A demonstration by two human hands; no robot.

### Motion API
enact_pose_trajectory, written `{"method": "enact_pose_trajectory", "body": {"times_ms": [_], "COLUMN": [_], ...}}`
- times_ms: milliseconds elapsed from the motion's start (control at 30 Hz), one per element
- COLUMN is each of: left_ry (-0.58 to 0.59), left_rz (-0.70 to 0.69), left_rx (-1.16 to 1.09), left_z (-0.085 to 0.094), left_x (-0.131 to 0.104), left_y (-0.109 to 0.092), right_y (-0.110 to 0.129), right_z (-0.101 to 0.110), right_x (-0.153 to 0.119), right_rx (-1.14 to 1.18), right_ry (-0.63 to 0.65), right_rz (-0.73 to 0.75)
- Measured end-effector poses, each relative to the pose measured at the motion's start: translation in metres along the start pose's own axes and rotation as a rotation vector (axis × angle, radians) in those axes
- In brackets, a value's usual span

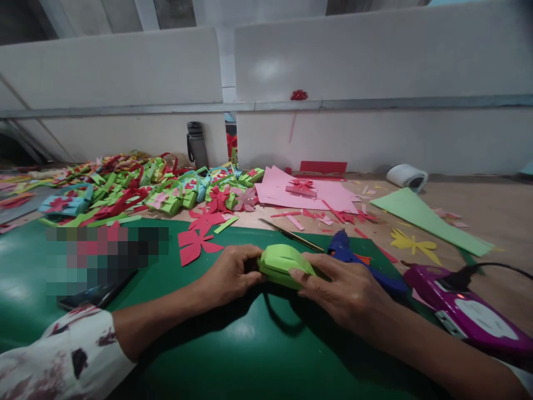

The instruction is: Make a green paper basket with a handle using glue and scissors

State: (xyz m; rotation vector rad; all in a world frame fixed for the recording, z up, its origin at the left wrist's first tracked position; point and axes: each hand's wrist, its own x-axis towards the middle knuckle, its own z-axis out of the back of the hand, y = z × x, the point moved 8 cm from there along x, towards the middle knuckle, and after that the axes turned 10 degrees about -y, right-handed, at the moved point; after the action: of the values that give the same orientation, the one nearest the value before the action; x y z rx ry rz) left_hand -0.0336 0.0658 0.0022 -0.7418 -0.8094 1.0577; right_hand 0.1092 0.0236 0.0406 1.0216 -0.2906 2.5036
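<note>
Over the green mat [250, 355], both hands hold a small lime-green folded paper bag [280, 260] with a curved strip along its top. My left hand [235, 272] pinches its left end between thumb and fingers. On the other side, my right hand [343, 286] grips the right end, its thumb on the near face. Red paper petal cut-outs [195, 244] lie beyond my left hand. A thin gold-coloured tool [293, 235] and a blue glue gun [341, 247] are just past my right hand.
Many finished-looking paper bags [166, 201] are piled at the back left, near a dark bottle [196, 145]. Pink sheets [266, 191], a green sheet [428, 219] and a yellow cut-out [414, 244] lie behind. A purple power strip [470, 311] is right; a phone [97, 291], left.
</note>
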Motion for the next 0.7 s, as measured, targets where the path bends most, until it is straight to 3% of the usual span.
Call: {"method": "enact_pose_trajectory", "body": {"times_ms": [233, 333, 400, 467, 500, 567, 700], "left_ry": [0.042, 0.153, 0.256, 0.201, 0.23, 0.389, 0.79], "left_rz": [0.037, 0.082, 0.166, 0.281, 0.359, 0.458, 0.445], "left_rx": [-0.084, -0.239, -0.391, -0.619, -0.702, -0.782, -0.833], "left_z": [-0.003, 0.002, 0.004, 0.012, 0.008, -0.012, -0.057], "left_x": [-0.002, 0.001, 0.004, 0.014, 0.016, 0.015, 0.001], "left_y": [0.0, 0.003, 0.007, 0.014, 0.018, 0.015, -0.016], "right_y": [-0.005, -0.008, -0.012, -0.013, -0.013, -0.01, -0.006], "right_z": [-0.006, -0.004, -0.001, 0.002, 0.003, 0.006, 0.012], "right_x": [0.0, 0.003, 0.008, 0.014, 0.018, 0.022, 0.022], "right_rx": [0.164, 0.265, 0.354, 0.436, 0.476, 0.537, 0.505], "right_ry": [0.087, 0.069, 0.055, 0.074, 0.09, 0.13, 0.174], "right_rz": [-0.104, -0.155, -0.208, -0.249, -0.258, -0.26, -0.186]}}
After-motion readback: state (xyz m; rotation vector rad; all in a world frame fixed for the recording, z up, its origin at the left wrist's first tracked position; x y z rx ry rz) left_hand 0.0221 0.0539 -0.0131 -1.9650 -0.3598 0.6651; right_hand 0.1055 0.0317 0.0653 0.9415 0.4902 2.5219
